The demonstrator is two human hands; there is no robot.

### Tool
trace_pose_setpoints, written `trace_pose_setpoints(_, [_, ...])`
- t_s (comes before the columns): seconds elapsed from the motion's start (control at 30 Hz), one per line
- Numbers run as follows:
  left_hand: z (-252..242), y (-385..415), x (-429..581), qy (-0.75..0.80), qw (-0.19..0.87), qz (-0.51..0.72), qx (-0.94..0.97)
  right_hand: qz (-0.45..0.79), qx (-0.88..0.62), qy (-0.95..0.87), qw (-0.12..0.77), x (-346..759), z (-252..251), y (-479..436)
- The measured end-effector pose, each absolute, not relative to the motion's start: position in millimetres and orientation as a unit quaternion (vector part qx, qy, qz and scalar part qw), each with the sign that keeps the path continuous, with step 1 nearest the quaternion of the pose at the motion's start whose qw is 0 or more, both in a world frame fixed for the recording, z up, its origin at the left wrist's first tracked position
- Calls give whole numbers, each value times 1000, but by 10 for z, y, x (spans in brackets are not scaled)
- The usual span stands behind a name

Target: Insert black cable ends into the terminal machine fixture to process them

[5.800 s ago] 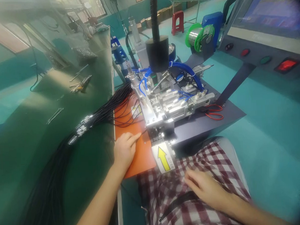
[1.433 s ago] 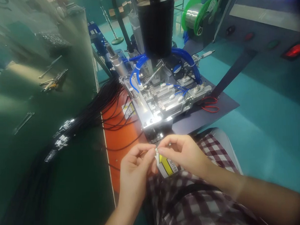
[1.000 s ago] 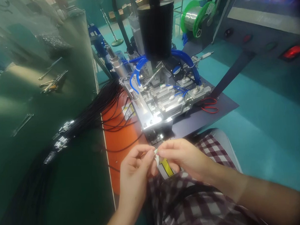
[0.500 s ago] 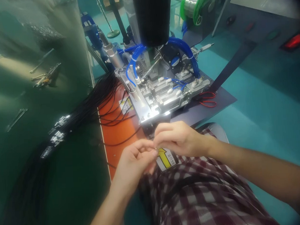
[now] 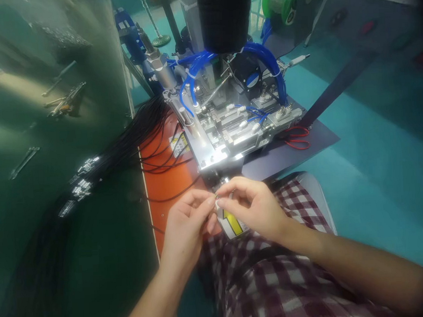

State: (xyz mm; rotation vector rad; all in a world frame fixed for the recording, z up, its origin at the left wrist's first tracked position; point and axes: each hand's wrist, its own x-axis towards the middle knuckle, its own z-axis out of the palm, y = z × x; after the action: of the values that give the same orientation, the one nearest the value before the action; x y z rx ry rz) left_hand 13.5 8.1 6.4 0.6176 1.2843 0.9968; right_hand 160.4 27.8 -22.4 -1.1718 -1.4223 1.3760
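Note:
My left hand (image 5: 188,220) is closed in a pinch, its thumb and index fingertips meeting those of my right hand (image 5: 257,205). Between the fingertips sits a tiny metallic part (image 5: 216,196), too small to name. My right hand pinches at the same spot, thumb below and index finger above. Just under the hands is a white label with a yellow arrow (image 5: 231,221), partly covered by them. Beyond the fingers stands a metal machine fixture (image 5: 231,125) with blue air hoses (image 5: 272,64).
A long bundle of black cables (image 5: 123,139) with shiny metal ends (image 5: 81,187) lies on the dark green table (image 5: 107,266) at left. An orange board (image 5: 163,179) lies beside the machine. A green wire spool (image 5: 278,3) and a red cord (image 5: 296,140) are at right.
My right hand has turned, so its thumb now shows below the index finger. Both hands stay together at the fingertips. The view has shifted slightly.

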Motion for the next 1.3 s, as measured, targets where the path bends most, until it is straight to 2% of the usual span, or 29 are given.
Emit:
trace_pose_setpoints(0.4, [23,40,145,557,641,444,286,660,-461,-451,386,1497,-170,297])
trace_pose_setpoints(0.9, [14,36,147,570,637,421,304,667,-458,-432,398,1479,-122,325])
trace_pose_setpoints(1.3, [1,29,151,533,655,444,298,729,-453,-376,349,1473,-29,337])
